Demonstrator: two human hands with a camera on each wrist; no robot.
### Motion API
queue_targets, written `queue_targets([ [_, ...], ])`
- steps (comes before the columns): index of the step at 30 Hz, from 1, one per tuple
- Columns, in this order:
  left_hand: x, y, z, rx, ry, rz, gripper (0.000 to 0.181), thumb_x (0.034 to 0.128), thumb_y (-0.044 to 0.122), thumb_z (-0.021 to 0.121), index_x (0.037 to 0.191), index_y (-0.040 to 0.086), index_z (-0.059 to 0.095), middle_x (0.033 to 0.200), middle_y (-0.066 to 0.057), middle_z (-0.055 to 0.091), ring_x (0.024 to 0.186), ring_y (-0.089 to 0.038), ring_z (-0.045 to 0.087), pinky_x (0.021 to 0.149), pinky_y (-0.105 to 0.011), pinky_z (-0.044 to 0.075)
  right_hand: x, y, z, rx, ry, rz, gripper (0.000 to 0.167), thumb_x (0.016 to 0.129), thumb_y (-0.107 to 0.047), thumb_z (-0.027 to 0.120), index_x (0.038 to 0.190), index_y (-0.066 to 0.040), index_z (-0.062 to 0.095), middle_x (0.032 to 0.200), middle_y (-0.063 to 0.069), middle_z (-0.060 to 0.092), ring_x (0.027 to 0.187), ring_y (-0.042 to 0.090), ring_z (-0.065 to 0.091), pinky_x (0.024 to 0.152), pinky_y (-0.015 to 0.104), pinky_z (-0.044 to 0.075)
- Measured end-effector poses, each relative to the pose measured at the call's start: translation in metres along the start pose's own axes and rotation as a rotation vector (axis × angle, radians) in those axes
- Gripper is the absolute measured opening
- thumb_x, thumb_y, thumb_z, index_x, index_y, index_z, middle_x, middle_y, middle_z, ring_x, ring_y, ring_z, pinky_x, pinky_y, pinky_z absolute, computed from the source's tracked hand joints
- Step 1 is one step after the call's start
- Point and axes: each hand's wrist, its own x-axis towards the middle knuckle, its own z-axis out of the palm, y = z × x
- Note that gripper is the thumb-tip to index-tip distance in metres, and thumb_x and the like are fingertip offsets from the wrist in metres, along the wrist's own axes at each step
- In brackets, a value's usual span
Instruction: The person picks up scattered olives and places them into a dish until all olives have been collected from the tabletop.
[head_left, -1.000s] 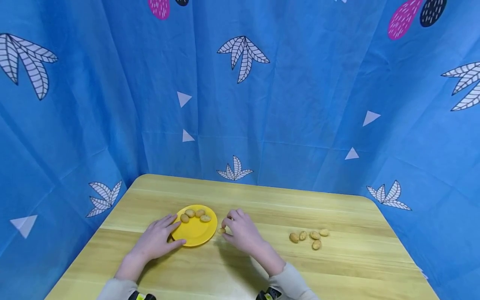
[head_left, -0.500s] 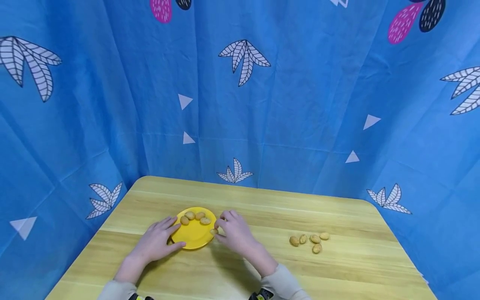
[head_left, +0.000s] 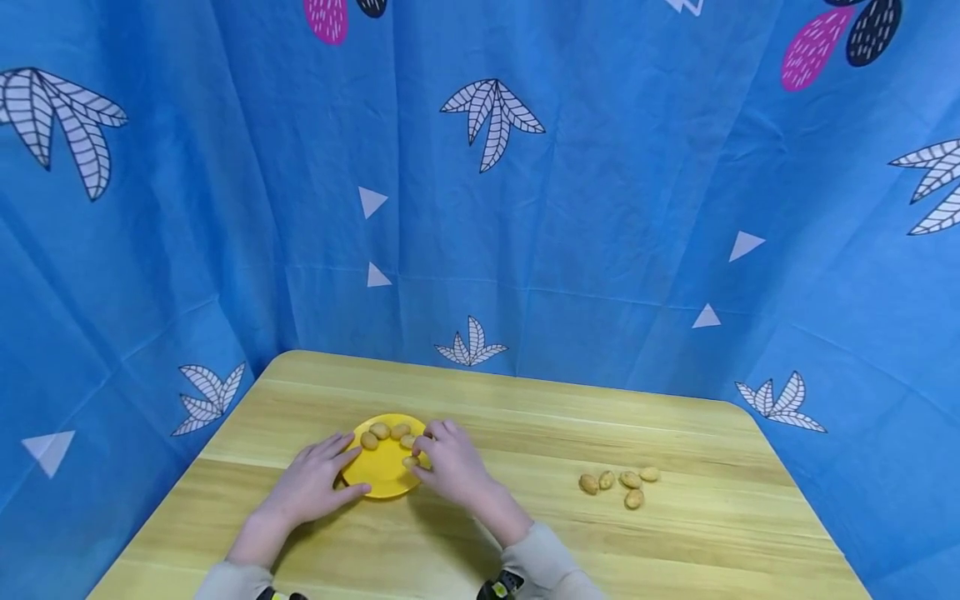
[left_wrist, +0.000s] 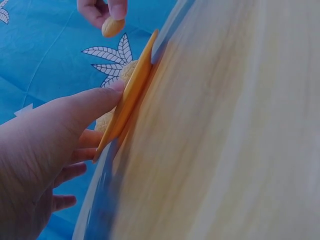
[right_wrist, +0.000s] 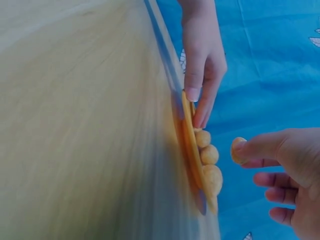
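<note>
Right hand (head_left: 450, 462): thumb and fingertips pinched one small, tan, oval, potato-like piece (right_wrist: 236, 150), material not determinable, carried above the plate and apart from it. Its long axis could not be fixed, the thumb covering part. Directly beneath the pinch, and extending left: a round, shallow, bright yellow plate (head_left: 381, 477), glossy, apparently plastic. The relation that mattered, as judged: plate surface below and to the left of the held piece, right hand at the plate's right side, bare plate nearest. Beyond the fingertips, to the far left: four like tan pieces (head_left: 379, 431), in an arc along the plate's far part. Across the plate: left hand (head_left: 311, 481), fingers and thumb spread, touching the rim. Well to the right of the right hand: five loose tan pieces (head_left: 630, 479), on a pale wood-grained table (head_left: 675, 542). Behind all: a blue, leaf-printed fabric curtain (head_left: 615, 183).
</note>
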Motion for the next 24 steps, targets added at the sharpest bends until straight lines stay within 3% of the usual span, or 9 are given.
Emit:
queue_targets([
  [24, 0.001, 0.003, -0.003, -0.023, -0.005, -0.014, 0.071, 0.0853, 0.060, 0.063, 0.130, 0.004, 0.062, 0.146, -0.018, 0.050, 0.137, -0.040, 0.043, 0.107, -0.064, 0.036, 0.030, -0.009, 0.030, -0.042, 0.029, -0.012, 0.015, 0.088, -0.036, 0.072, 0.089, -0.021, 0.069, 0.098, -0.004, 0.061, 0.090, 0.013, 0.049, 0.080, 0.025, 0.046],
])
